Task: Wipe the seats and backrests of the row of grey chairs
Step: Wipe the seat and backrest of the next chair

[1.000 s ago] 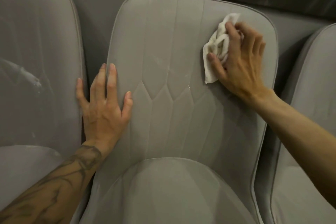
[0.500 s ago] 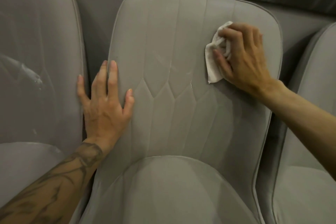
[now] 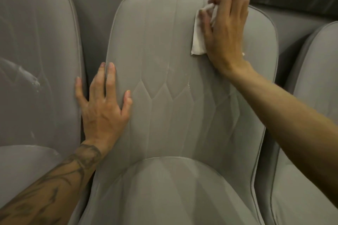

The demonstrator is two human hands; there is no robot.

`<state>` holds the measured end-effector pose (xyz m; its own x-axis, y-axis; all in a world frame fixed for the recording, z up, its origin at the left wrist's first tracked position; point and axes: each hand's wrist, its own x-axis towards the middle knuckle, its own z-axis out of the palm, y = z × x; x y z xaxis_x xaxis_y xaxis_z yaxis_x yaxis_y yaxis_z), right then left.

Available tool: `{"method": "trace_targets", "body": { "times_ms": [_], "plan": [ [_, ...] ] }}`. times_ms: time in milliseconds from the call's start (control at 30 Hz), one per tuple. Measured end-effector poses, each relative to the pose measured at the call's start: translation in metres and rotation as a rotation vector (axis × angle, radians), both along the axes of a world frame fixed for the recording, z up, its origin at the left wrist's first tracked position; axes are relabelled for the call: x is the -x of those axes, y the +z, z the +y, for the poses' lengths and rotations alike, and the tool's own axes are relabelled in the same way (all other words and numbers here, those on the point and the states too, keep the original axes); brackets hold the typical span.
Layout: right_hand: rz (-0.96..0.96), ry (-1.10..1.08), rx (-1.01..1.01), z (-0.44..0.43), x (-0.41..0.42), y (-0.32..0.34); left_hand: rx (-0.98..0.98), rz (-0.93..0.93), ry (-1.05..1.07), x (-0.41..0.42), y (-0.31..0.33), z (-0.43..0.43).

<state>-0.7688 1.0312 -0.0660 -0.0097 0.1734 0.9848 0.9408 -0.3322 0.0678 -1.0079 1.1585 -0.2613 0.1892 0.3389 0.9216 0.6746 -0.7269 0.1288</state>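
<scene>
Middle grey chair fills centre, with the left chair, white-smeared, and the right chair just beside it. Left hand: fingers spread, flat on middle backrest's left edge. Right hand: fingers curled, pressing crumpled white cloth to backrest's top right.

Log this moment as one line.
step: wipe middle chair backrest | right hand: grips white cloth near backrest's top right | left hand: flat on backrest's left edge
</scene>
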Motion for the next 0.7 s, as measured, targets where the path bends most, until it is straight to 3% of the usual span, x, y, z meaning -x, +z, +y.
{"method": "trace_targets", "body": {
  "times_ms": [67, 167, 233, 300, 400, 467, 633, 700],
  "plan": [
    [-0.001, 0.045, 0.010, 0.001, 0.010, -0.024, 0.003, 0.000, 0.001, 0.000, 0.000, 0.000],
    [-0.051, 0.122, 0.255, -0.021, 0.031, -0.096, 0.008, 0.001, -0.003, 0.001, 0.001, -0.001],
    [-0.114, 0.110, 0.360, -0.030, 0.032, -0.110, 0.010, 0.004, -0.003, 0.001, 0.002, -0.003],
    [-0.131, 0.090, 0.317, -0.019, 0.025, -0.087, 0.015, 0.007, -0.005, 0.001, 0.002, -0.004],
    [-0.066, 0.059, 0.086, 0.006, 0.016, -0.036, 0.010, 0.005, -0.002, 0.001, 0.001, -0.003],
    [0.000, 0.058, -0.002, 0.011, 0.020, -0.045, 0.000, 0.004, -0.002, 0.000, 0.001, -0.002],
    [-0.116, 0.078, 0.234, -0.021, 0.040, -0.157, -0.009, 0.005, 0.008, 0.000, 0.000, -0.001],
    [-0.183, 0.066, 0.296, -0.029, 0.035, -0.161, 0.000, 0.006, 0.006, 0.000, 0.001, -0.002]
  ]
}}
